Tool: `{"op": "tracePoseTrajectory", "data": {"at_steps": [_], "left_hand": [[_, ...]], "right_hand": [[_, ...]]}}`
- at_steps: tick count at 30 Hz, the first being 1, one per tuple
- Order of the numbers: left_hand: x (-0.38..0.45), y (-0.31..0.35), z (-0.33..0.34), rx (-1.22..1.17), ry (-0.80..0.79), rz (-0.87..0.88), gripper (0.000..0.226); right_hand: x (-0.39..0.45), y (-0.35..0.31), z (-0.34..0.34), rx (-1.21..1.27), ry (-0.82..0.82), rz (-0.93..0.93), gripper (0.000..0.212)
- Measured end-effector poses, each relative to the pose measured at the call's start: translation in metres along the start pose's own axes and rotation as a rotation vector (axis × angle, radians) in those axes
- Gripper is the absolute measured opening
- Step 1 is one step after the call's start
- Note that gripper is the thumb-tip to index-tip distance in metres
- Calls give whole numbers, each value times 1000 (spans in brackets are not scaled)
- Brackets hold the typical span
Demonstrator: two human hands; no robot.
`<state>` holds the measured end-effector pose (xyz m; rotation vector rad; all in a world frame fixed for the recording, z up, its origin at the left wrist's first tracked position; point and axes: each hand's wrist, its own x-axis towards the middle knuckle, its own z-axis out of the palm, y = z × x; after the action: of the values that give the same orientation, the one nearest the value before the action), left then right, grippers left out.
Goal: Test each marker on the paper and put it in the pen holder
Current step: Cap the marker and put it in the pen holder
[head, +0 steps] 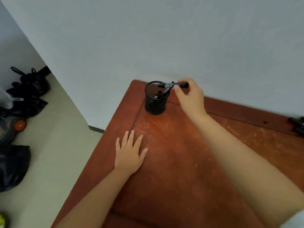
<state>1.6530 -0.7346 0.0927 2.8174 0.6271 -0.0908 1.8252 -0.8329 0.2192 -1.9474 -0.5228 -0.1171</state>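
A black mesh pen holder [155, 105] stands near the far left corner of the reddish wooden desk [172, 162]. Several black markers [160, 94] stick up inside it. My right hand [189, 96] grips a black marker [166, 85] with a white label, held level across the holder's far right rim. My left hand [130, 152] lies flat on the desk, palm down and fingers spread, nearer to me and left of the holder. No paper is in view.
A pale wall rises right behind the desk. Dark objects [297, 125] lie at the desk's right edge. On the floor to the left are black plastic bags [29, 89] and a grey thing with an orange wheel [20, 125].
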Motion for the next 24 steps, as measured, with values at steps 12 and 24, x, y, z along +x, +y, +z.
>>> {"op": "tracePoseTrajectory", "data": {"at_steps": [12, 24], "left_hand": [[2, -5, 0, 42, -88, -5, 58], [5, 24, -11, -28, 61, 44, 43]], "right_hand": [[27, 26, 50, -350, -429, -2, 43], [-19, 47, -24, -261, -272, -33, 42]]}}
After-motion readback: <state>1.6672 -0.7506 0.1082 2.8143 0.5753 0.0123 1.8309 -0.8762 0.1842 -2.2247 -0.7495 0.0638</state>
